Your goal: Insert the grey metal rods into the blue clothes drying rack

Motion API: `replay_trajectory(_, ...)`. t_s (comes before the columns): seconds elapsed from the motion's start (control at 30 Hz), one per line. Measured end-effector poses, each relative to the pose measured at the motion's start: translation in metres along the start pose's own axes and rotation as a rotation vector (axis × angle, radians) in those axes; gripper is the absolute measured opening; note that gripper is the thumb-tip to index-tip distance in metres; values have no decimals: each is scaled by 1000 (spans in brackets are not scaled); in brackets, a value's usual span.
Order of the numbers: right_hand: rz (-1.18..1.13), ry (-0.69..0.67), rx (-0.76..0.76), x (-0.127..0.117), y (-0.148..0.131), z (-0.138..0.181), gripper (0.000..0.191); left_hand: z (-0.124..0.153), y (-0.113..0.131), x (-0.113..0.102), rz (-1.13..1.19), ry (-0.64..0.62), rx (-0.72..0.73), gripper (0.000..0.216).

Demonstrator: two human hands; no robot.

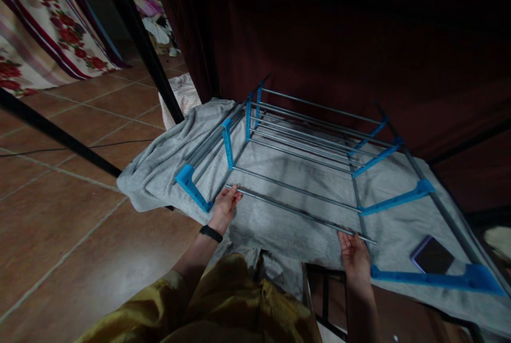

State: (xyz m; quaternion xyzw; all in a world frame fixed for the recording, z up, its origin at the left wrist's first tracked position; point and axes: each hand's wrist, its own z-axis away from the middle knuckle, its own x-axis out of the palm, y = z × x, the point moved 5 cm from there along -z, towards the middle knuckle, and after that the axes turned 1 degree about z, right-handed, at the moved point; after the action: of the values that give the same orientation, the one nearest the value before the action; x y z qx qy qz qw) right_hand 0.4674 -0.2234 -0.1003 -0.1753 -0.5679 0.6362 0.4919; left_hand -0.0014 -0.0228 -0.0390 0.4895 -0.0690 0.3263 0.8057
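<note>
A thin grey metal rod [299, 211] lies across a grey cloth [279, 226] spread over a low surface. My left hand [225, 205] is closed on the rod's left end, beside a blue plastic bracket [192, 186]. My right hand [353, 253] grips the rod near its right end. Beyond the rod stands a rack [307, 138] of grey metal bars joined by several blue plastic brackets. Another long blue bracket [435, 279] lies just right of my right hand.
A dark phone [431, 254] lies on the cloth at the right. Dark red curtain [339, 34] hangs behind the rack. Brown tiled floor [72, 215] spreads to the left, crossed by black bars [51, 130]. A floral fabric [43, 23] hangs at top left.
</note>
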Motion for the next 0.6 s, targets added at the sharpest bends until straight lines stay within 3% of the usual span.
replay_trajectory(0.3,-17,-4,-6,7,-3,8,27,7,-8,5,-28,-75,-3,35)
replay_trajectory(0.6,-21,-3,5,12,-2,10,40,2,-10,4,-66,-33,26,43)
